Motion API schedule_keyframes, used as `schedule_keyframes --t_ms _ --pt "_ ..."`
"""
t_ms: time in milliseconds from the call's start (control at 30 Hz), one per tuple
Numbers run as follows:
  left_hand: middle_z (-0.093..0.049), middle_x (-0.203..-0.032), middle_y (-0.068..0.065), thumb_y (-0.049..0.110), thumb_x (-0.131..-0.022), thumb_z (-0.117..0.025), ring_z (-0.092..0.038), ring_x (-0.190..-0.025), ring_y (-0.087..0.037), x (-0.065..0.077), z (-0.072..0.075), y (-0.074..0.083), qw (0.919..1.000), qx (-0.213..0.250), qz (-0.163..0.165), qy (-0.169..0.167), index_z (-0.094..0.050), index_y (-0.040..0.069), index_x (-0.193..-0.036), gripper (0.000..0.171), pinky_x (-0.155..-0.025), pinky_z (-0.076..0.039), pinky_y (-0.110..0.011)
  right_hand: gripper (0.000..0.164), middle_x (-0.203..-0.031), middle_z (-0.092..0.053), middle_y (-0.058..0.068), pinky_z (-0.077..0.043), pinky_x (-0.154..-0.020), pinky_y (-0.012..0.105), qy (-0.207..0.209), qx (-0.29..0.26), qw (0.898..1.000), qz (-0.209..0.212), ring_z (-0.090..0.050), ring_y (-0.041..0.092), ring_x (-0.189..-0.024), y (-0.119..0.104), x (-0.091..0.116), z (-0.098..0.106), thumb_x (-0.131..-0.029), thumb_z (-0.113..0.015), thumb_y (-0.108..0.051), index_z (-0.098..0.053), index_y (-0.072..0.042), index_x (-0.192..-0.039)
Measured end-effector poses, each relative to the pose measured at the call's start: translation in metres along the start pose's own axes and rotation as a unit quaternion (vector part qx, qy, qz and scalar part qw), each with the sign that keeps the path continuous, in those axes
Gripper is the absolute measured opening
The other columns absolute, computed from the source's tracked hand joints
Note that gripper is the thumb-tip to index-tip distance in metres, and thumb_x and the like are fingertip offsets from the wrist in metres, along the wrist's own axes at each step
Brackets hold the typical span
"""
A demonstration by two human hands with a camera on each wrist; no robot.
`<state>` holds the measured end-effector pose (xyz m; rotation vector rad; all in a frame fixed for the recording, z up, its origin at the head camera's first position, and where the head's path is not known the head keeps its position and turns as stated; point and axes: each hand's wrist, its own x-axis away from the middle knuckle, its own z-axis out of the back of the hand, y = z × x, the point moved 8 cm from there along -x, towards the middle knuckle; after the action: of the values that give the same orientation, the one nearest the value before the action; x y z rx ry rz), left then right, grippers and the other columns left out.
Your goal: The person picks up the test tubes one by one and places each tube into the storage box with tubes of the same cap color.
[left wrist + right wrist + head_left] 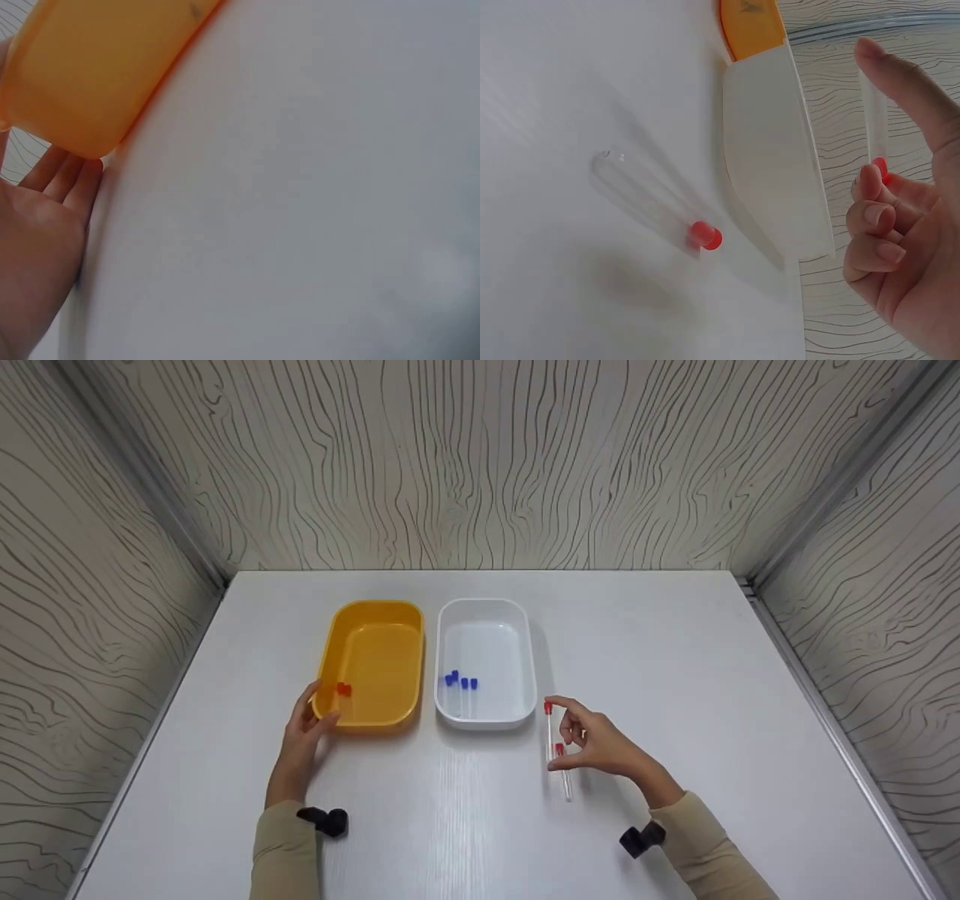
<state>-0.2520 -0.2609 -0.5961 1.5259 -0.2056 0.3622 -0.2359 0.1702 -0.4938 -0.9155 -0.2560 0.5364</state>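
At the near left corner of the yellow tray (pixel 382 652), my left hand (pixel 298 746) grips the wall, thumb on the near side and fingers along the left. Two red-capped tubes (pixel 343 689) lie inside that tray. My right hand (pixel 604 746) holds a clear test tube (pixel 875 120) with a red cap, spanning it end to end: index finger at the cap, thumb at the bottom. Below this hand a second red-capped test tube (pixel 649 191) lies on the table. The left wrist view shows the tray's corner and my fingers against its outside.
Right beside the yellow tray stands a white tray (pixel 484 645) with several blue-capped tubes (pixel 465 683) in its near part. The white table (pixel 450 825) is bounded by wood-patterned panels (pixel 480 465) at the back and both sides.
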Motion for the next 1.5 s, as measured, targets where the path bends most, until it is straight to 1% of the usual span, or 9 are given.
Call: schedule_keyframes --t_ms 100,333,467,600,700,833,1033,1167,1500 --pt "-0.017 -0.164 0.004 0.049 -0.086 -0.067 -0.024 -0.150 -0.020 0.000 0.000 0.000 1.0000 -0.002 -0.006 0.000 -0.025 0.049 -0.146 0.074 -0.124 -0.011 -0.057 0.089 -0.078 -0.053 0.016 -0.031 -0.055 0.014 -0.006 -0.003 1.000 0.004 -0.036 0.004 -0.063 -0.005 -0.005 -0.003 -0.069 -0.087 -0.020 -0.038 -0.002 -0.142" --pt "-0.020 -0.163 0.003 0.045 -0.085 -0.069 -0.026 -0.148 -0.018 0.000 -0.001 0.003 0.9996 0.021 -0.018 -0.004 -0.027 0.044 -0.147 0.075 -0.125 -0.012 -0.053 0.091 -0.078 -0.053 0.016 -0.033 -0.057 0.013 -0.023 -0.005 1.000 -0.004 -0.038 0.005 -0.065 -0.013 -0.018 -0.012 -0.068 -0.087 -0.025 -0.039 -0.006 -0.143" --pt "-0.018 -0.164 0.005 0.048 -0.084 -0.069 -0.026 -0.148 -0.017 0.001 -0.001 0.002 0.9997 0.019 -0.013 -0.004 -0.027 0.047 -0.147 0.076 -0.125 -0.012 -0.053 0.090 -0.079 -0.054 0.013 -0.035 -0.058 0.013 -0.032 0.001 0.999 -0.002 -0.039 0.004 -0.065 -0.018 -0.025 -0.019 -0.069 -0.086 -0.029 -0.039 -0.009 -0.143" --pt "-0.019 -0.163 0.006 0.049 -0.083 -0.069 -0.027 -0.148 -0.016 0.001 0.000 0.000 0.9997 0.023 -0.010 -0.003 -0.027 0.047 -0.146 0.076 -0.125 -0.012 -0.053 0.091 -0.079 -0.055 0.009 -0.034 -0.058 0.013 -0.036 0.007 0.999 -0.001 -0.038 0.001 -0.065 -0.025 -0.033 -0.027 -0.070 -0.085 -0.030 -0.037 -0.009 -0.144" --pt "-0.020 -0.163 0.005 0.046 -0.084 -0.070 -0.028 -0.147 -0.017 0.000 0.000 0.000 0.9994 0.031 -0.013 -0.003 -0.027 0.045 -0.147 0.076 -0.125 -0.011 -0.053 0.092 -0.079 -0.056 0.007 -0.034 -0.059 0.013 -0.039 0.012 0.999 0.002 -0.038 0.000 -0.065 -0.031 -0.041 -0.035 -0.071 -0.085 -0.032 -0.037 -0.009 -0.145" --pt "-0.019 -0.163 0.005 0.048 -0.084 -0.069 -0.028 -0.147 -0.017 -0.001 0.000 -0.001 0.9997 0.022 -0.010 -0.004 -0.026 0.046 -0.147 0.076 -0.125 -0.011 -0.054 0.093 -0.078 -0.056 0.007 -0.034 -0.059 0.013 -0.043 0.017 0.999 0.009 -0.037 -0.001 -0.064 -0.037 -0.050 -0.048 -0.071 -0.085 -0.034 -0.036 -0.010 -0.145" --pt "-0.019 -0.163 0.001 0.042 -0.087 -0.068 -0.027 -0.147 -0.020 -0.001 0.000 0.001 0.9997 0.017 -0.019 -0.002 -0.025 0.043 -0.148 0.075 -0.125 -0.013 -0.052 0.093 -0.077 -0.057 0.008 -0.035 -0.060 0.013 -0.042 0.017 0.999 0.030 -0.039 0.001 -0.065 -0.048 -0.066 -0.063 -0.071 -0.085 -0.033 -0.035 -0.009 -0.146" --pt "-0.018 -0.164 0.003 0.045 -0.085 -0.070 -0.028 -0.147 -0.019 -0.002 0.000 -0.001 0.9998 0.019 -0.010 -0.001 -0.026 0.045 -0.148 0.077 -0.125 -0.013 -0.052 0.092 -0.078 -0.058 0.010 -0.037 -0.060 0.014 -0.033 0.012 0.999 0.036 -0.041 0.003 -0.065 -0.054 -0.078 -0.067 -0.070 -0.085 -0.032 -0.036 -0.008 -0.145" --pt "-0.019 -0.164 0.002 0.045 -0.085 -0.070 -0.028 -0.146 -0.018 -0.004 0.000 -0.001 0.9997 0.022 -0.013 -0.005 -0.026 0.043 -0.148 0.077 -0.126 -0.014 -0.050 0.090 -0.077 -0.056 0.007 -0.037 -0.063 0.014 -0.016 0.021 0.999 0.025 -0.042 0.006 -0.067 -0.059 -0.105 -0.075 -0.071 -0.086 -0.030 -0.038 -0.007 -0.143"
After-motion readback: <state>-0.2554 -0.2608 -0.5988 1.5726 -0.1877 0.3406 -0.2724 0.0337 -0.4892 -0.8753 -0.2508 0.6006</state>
